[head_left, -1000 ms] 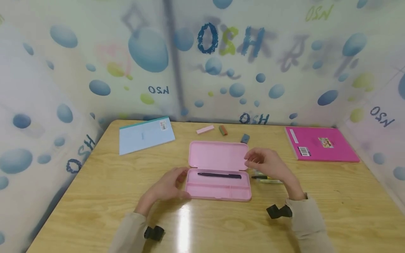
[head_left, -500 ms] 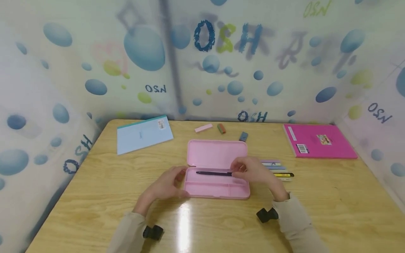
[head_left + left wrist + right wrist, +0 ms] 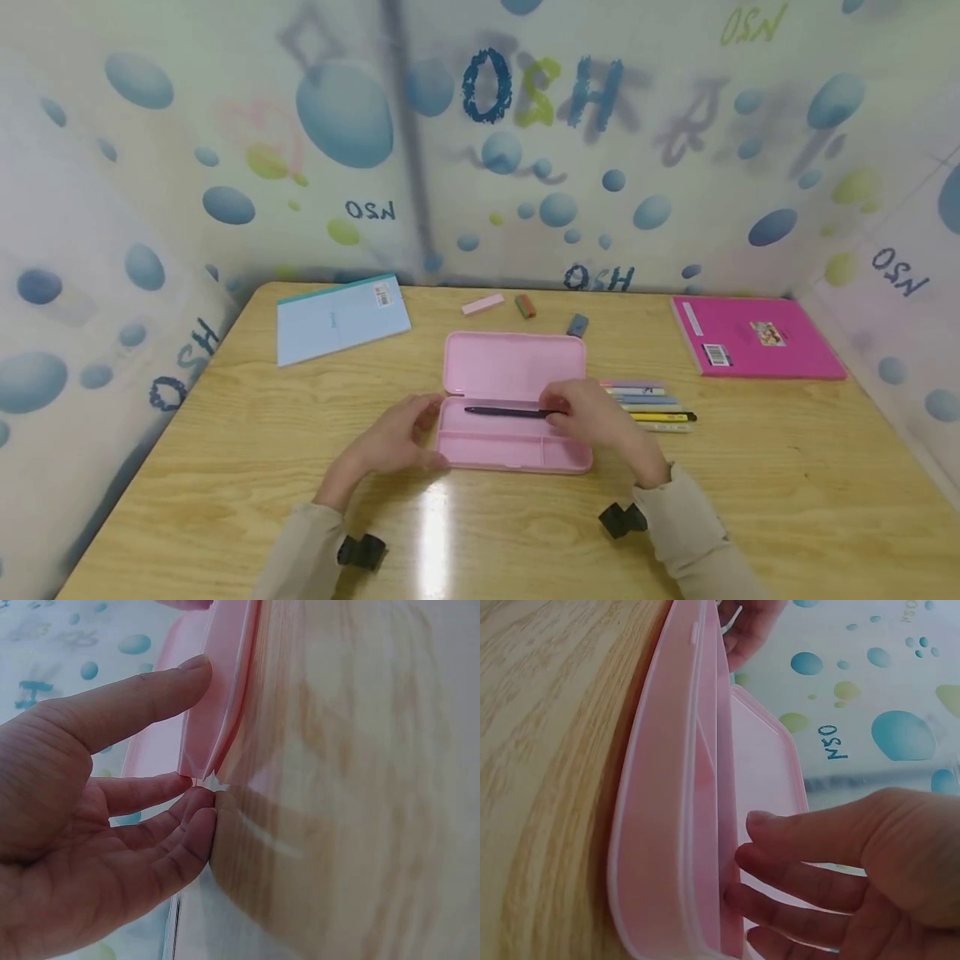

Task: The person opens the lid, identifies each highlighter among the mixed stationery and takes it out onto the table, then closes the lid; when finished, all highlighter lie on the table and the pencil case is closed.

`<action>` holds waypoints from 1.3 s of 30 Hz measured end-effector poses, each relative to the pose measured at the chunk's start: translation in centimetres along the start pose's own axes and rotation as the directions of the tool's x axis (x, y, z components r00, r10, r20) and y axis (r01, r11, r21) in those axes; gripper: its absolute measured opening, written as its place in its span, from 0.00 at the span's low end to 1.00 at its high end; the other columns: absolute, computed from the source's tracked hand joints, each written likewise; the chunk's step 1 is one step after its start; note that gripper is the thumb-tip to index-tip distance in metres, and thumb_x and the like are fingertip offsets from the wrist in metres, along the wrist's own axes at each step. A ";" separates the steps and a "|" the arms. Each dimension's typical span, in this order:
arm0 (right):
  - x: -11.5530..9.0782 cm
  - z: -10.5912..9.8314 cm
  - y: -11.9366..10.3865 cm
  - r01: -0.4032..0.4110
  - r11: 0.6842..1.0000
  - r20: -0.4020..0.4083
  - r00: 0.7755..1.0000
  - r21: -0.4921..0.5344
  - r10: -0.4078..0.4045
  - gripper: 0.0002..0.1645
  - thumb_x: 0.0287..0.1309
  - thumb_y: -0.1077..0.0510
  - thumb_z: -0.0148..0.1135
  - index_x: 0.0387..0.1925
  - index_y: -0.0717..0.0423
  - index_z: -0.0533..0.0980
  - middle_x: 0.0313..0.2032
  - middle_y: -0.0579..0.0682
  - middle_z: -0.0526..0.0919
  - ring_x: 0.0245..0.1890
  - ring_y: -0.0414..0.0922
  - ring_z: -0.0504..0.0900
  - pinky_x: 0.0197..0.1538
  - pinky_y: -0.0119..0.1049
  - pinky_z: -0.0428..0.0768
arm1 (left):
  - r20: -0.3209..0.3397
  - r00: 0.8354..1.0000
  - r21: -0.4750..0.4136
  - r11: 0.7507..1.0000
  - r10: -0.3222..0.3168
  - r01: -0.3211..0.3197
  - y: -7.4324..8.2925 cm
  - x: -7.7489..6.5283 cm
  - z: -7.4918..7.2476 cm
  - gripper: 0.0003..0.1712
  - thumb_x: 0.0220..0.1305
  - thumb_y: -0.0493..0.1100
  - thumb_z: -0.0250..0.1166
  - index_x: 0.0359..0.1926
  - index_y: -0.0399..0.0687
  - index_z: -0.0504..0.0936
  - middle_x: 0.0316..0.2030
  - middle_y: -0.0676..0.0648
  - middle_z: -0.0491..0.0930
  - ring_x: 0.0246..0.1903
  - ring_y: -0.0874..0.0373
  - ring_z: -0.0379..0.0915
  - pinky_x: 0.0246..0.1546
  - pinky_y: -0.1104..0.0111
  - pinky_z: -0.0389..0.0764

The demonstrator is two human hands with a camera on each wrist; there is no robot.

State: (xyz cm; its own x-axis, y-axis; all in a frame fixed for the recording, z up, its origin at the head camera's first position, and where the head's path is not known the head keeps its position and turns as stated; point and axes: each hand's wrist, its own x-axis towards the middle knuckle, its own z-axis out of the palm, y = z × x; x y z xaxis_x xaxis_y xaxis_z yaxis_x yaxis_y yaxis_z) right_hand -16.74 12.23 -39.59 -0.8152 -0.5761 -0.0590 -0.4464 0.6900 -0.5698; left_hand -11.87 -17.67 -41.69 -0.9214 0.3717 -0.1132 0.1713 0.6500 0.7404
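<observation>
A pink pencil case [image 3: 487, 450] lies on the table with its lid [image 3: 514, 365] raised behind it. Inside, a black pen [image 3: 504, 412] rests in the long back compartment. My left hand [image 3: 393, 435] holds the case's left end, thumb along the front wall and fingertips at the left corner in the left wrist view. Over the right part of the case is my right hand [image 3: 594, 417], its fingertips at the pen's right end, which they hide. In the right wrist view the right fingers [image 3: 802, 907] dip past the rim, thumb and forefinger slightly apart; the pen is hidden there.
Several marker pens [image 3: 651, 402] lie right of the case. Behind it are a pink bar [image 3: 483, 305], a green-and-orange eraser [image 3: 526, 306] and a blue-grey eraser [image 3: 577, 325]. A light blue notebook [image 3: 343, 321] lies back left, a magenta book [image 3: 759, 337] back right.
My right hand has moved left and down from beside the lid to the pen's right end, uncovering the markers. The left hand stays at the case's left end.
</observation>
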 end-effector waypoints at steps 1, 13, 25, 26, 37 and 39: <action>0.0 0.0 0.0 -0.003 1.000 -0.004 1.000 -0.006 0.003 0.08 0.56 0.67 0.65 0.39 0.60 0.81 0.33 0.49 0.82 0.33 0.43 0.74 0.43 0.40 0.78 | -0.001 1.000 0.000 1.000 -0.001 0.001 0.0 0.0 0.0 0.49 0.42 0.46 0.79 0.65 0.36 0.66 0.52 0.41 0.74 0.50 0.48 0.70 0.50 0.56 0.76; 0.1 0.2 -0.4 -0.019 0.999 0.030 0.999 -0.050 0.021 0.11 0.53 0.70 0.66 0.39 0.58 0.80 0.34 0.48 0.82 0.34 0.43 0.75 0.44 0.42 0.78 | -0.006 1.000 0.000 1.000 -0.013 0.013 0.1 -0.2 -0.2 0.49 0.43 0.46 0.79 0.65 0.37 0.66 0.53 0.41 0.74 0.51 0.47 0.70 0.51 0.56 0.75; -0.2 0.4 -0.8 -0.220 0.968 0.022 0.974 -0.123 0.224 0.06 0.52 0.67 0.69 0.31 0.55 0.80 0.28 0.46 0.78 0.30 0.44 0.72 0.39 0.39 0.77 | 0.001 1.000 -0.002 1.000 -0.009 0.009 0.0 0.0 0.1 0.48 0.43 0.46 0.78 0.65 0.38 0.67 0.53 0.42 0.73 0.52 0.48 0.69 0.52 0.56 0.74; -0.1 0.4 -0.8 -0.222 0.967 0.020 0.974 -0.128 0.226 0.06 0.52 0.67 0.69 0.31 0.55 0.80 0.28 0.46 0.78 0.30 0.44 0.72 0.39 0.39 0.77 | 0.002 1.000 -0.001 1.000 -0.010 0.010 0.0 0.0 0.1 0.48 0.43 0.46 0.78 0.65 0.38 0.67 0.54 0.42 0.73 0.52 0.48 0.69 0.52 0.56 0.74; -0.4 -0.1 -0.7 -0.206 0.966 0.026 0.977 -0.155 0.212 0.06 0.55 0.67 0.65 0.35 0.56 0.81 0.31 0.47 0.79 0.32 0.44 0.73 0.43 0.42 0.78 | -0.006 1.000 -0.008 1.000 -0.008 0.008 0.0 0.0 0.1 0.48 0.43 0.45 0.78 0.64 0.37 0.67 0.53 0.41 0.73 0.52 0.47 0.69 0.51 0.55 0.75; -0.6 -0.4 -0.6 -0.198 0.967 0.012 0.979 -0.159 0.202 0.06 0.56 0.67 0.64 0.36 0.57 0.81 0.32 0.48 0.80 0.33 0.44 0.74 0.44 0.42 0.78 | -0.006 1.000 -0.007 1.000 -0.003 0.003 0.0 0.0 0.1 0.48 0.43 0.45 0.78 0.65 0.37 0.67 0.53 0.41 0.73 0.52 0.47 0.69 0.51 0.56 0.75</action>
State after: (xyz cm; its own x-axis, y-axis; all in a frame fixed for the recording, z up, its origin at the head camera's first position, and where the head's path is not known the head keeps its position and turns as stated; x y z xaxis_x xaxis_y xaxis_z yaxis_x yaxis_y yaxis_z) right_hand -16.16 12.37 -38.87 -0.8841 -0.4301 -0.1829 -0.3292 0.8508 -0.4095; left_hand -11.86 -17.60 -41.70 -0.9240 0.3659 -0.1114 0.1660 0.6461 0.7450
